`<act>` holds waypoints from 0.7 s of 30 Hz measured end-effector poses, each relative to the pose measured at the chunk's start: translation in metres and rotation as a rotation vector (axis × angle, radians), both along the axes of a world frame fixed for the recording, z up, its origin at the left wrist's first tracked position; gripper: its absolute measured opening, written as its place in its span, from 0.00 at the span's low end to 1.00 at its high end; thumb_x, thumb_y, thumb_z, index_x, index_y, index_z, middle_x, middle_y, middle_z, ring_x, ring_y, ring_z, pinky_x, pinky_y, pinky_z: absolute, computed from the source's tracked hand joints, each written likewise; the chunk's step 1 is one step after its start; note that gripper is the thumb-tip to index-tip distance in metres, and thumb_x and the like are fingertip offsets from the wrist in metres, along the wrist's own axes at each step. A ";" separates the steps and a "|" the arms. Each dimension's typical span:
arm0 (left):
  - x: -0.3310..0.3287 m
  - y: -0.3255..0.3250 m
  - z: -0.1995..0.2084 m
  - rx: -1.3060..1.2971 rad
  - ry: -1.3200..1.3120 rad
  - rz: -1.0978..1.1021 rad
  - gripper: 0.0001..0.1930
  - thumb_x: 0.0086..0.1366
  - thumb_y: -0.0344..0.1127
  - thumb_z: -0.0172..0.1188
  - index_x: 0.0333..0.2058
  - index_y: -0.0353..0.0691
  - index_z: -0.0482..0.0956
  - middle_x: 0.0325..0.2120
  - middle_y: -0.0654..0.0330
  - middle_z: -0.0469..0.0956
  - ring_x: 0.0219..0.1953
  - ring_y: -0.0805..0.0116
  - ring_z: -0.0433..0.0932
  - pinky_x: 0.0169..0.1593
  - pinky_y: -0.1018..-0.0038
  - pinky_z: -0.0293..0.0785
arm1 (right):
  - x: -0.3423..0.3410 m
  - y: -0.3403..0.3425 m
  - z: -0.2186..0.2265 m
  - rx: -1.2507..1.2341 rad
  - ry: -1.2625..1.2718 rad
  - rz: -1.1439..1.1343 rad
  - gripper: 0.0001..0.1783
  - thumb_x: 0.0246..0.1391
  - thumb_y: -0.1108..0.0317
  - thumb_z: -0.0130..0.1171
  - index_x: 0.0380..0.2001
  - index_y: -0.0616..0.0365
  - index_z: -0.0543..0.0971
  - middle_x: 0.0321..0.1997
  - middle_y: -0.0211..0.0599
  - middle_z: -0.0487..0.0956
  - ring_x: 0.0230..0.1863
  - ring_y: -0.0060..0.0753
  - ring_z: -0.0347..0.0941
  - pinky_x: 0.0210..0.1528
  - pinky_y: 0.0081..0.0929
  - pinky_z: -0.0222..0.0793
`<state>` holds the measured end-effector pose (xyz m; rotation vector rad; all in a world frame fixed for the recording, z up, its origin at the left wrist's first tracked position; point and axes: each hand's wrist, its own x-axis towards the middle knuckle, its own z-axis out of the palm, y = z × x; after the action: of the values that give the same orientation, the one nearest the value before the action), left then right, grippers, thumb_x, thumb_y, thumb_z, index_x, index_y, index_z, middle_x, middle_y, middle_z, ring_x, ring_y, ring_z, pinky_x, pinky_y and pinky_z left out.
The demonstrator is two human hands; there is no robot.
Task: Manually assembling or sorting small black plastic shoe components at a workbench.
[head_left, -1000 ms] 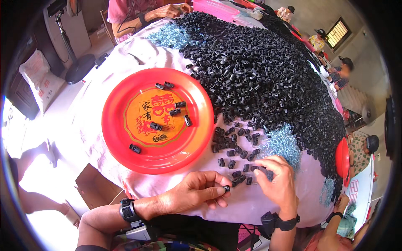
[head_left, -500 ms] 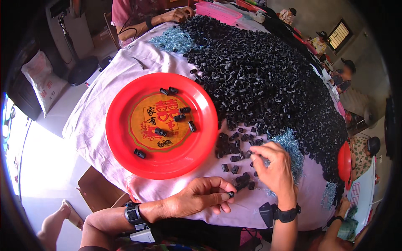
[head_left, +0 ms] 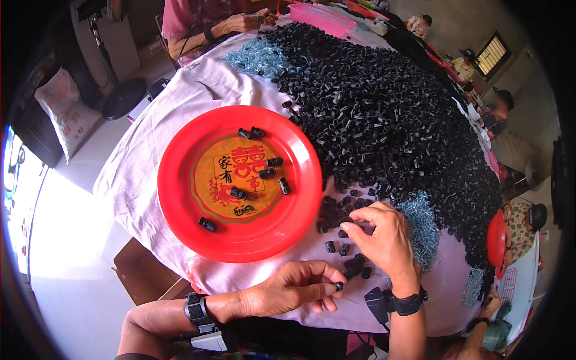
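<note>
My left hand (head_left: 295,289) pinches a small black plastic piece (head_left: 339,286) between thumb and forefinger, just below the rim of a red round plate (head_left: 180,223). Several black cord locks (head_left: 238,193) lie scattered on the plate. Further right, my right hand (head_left: 384,237) reaches over loose black plastic pieces (head_left: 344,249), thumb and forefinger closed on one small black piece (head_left: 345,222). Its details are partly hidden by the fingers. A heap of small metal springs (head_left: 420,225) lies beside my right hand.
A large mound of hollow black pieces (head_left: 372,114) covers the cloth-draped table (head_left: 138,141). Another spring heap (head_left: 258,57) and a pink basket (head_left: 321,20) lie at the far side. A co-worker's hand (head_left: 243,23) is there. A cardboard box (head_left: 141,264) stands low at left.
My right hand has moved slightly left, its fingertips closing on a piece. My left hand keeps its piece. The whole view has shifted a little; the co-worker's hands at the far side have moved.
</note>
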<state>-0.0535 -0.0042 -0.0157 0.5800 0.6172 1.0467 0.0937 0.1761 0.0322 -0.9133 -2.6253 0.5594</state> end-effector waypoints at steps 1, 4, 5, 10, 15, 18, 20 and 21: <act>0.001 0.000 0.000 -0.001 -0.001 0.001 0.12 0.78 0.35 0.56 0.55 0.38 0.74 0.45 0.64 0.78 0.44 0.75 0.82 0.44 0.78 0.77 | -0.001 -0.001 -0.003 0.022 0.011 -0.009 0.12 0.48 0.63 0.75 0.34 0.58 0.87 0.33 0.40 0.85 0.36 0.45 0.81 0.41 0.39 0.76; 0.000 0.001 -0.002 0.014 -0.010 0.008 0.12 0.78 0.35 0.55 0.55 0.38 0.74 0.45 0.64 0.78 0.44 0.75 0.82 0.44 0.78 0.78 | 0.000 -0.007 0.001 -0.022 0.027 -0.031 0.12 0.48 0.66 0.74 0.36 0.58 0.86 0.33 0.38 0.85 0.35 0.42 0.81 0.40 0.37 0.76; 0.001 0.001 -0.003 0.014 -0.014 0.005 0.12 0.78 0.35 0.55 0.55 0.37 0.74 0.45 0.64 0.78 0.44 0.75 0.82 0.44 0.78 0.78 | 0.001 -0.010 0.004 -0.087 0.031 -0.045 0.12 0.48 0.67 0.73 0.37 0.58 0.85 0.34 0.38 0.85 0.35 0.40 0.81 0.40 0.36 0.76; 0.001 0.000 -0.001 0.023 -0.021 0.000 0.12 0.78 0.34 0.54 0.55 0.37 0.74 0.45 0.63 0.78 0.44 0.75 0.81 0.44 0.78 0.78 | 0.018 -0.010 0.010 -0.117 -0.038 -0.080 0.14 0.48 0.70 0.72 0.40 0.58 0.84 0.36 0.36 0.85 0.37 0.39 0.81 0.42 0.34 0.77; 0.001 0.001 -0.004 0.022 -0.012 0.005 0.12 0.78 0.35 0.55 0.55 0.37 0.74 0.45 0.63 0.78 0.44 0.75 0.82 0.44 0.78 0.78 | 0.004 -0.007 0.002 0.135 0.087 0.100 0.12 0.49 0.71 0.72 0.40 0.56 0.86 0.38 0.36 0.84 0.42 0.43 0.80 0.46 0.38 0.77; 0.001 0.001 -0.004 0.016 -0.020 -0.002 0.12 0.78 0.35 0.55 0.55 0.37 0.74 0.45 0.64 0.78 0.44 0.75 0.82 0.44 0.78 0.78 | -0.006 -0.012 -0.005 0.126 0.060 0.092 0.12 0.49 0.71 0.71 0.40 0.54 0.87 0.38 0.35 0.84 0.41 0.43 0.80 0.45 0.39 0.77; 0.001 0.001 -0.003 0.021 -0.023 -0.004 0.12 0.78 0.35 0.56 0.55 0.37 0.74 0.45 0.64 0.78 0.44 0.75 0.81 0.44 0.78 0.78 | -0.008 -0.009 -0.012 0.155 0.111 0.157 0.11 0.49 0.72 0.71 0.39 0.55 0.86 0.38 0.36 0.84 0.41 0.44 0.80 0.44 0.39 0.78; 0.001 0.001 -0.003 0.027 -0.026 -0.006 0.12 0.78 0.35 0.56 0.55 0.37 0.74 0.45 0.64 0.78 0.44 0.75 0.81 0.44 0.79 0.77 | -0.009 -0.009 -0.014 0.155 0.110 0.158 0.11 0.49 0.72 0.71 0.39 0.55 0.86 0.38 0.36 0.84 0.41 0.44 0.80 0.44 0.39 0.78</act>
<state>-0.0526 -0.0032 -0.0185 0.5910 0.5788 1.0567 0.0851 0.1672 0.0185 -0.6155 -2.6124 0.4233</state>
